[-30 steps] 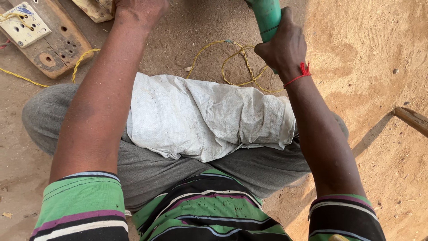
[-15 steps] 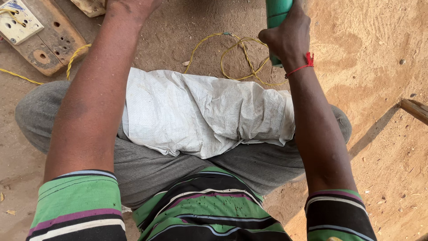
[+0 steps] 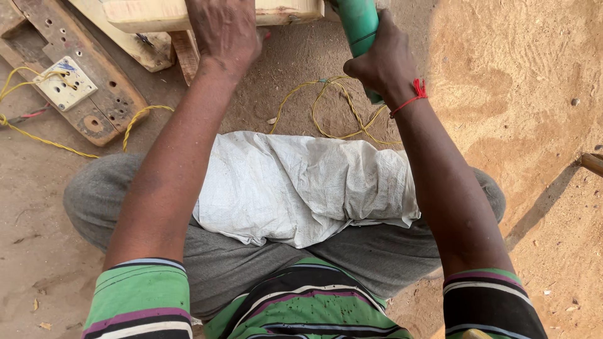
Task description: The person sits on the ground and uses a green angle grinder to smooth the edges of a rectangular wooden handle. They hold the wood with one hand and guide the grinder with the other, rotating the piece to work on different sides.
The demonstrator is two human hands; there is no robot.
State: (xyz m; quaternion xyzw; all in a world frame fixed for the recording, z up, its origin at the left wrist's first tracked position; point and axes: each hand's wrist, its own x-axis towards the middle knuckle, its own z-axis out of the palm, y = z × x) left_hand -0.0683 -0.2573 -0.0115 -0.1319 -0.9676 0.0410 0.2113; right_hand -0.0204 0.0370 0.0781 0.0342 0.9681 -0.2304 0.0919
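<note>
My left hand rests palm-down on a pale wooden block at the top edge of the view, pressing on it. My right hand is wrapped around the green cylindrical body of a power tool, whose front end is cut off by the frame's top edge. A thin red thread circles my right wrist. A crumpled white woven sack lies across my lap, over grey trousers.
A dark wooden board with holes carries a white electrical socket at the upper left. Yellow wire loops over the sandy ground in front of my knees. A wooden handle end pokes in from the right.
The view has tilted upward, so the wooden block under my left hand now shows. Both hands keep their positions on the block and the green tool.
</note>
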